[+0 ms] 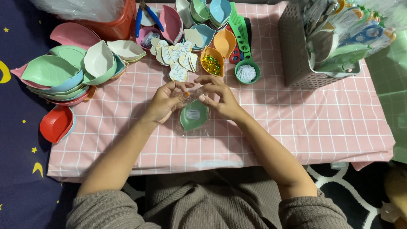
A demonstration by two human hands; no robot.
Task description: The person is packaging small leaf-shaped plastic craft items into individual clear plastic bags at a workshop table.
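pink checked tablecloth (322,127); stacked leaf-shaped dishes (63,76) at left; red dish (55,124) near edge; grey basket (296,51) of packets; blue-handled pliers (146,17); paper tags (176,57).

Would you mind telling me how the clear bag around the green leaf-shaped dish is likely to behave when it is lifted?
The clear bag looks thin and crinkled, so it is probably floppy and light. Its glossy film may be slippery between the left hand and right hand. The green leaf-shaped dish inside seems rigid, so it likely gives the pack its shape.
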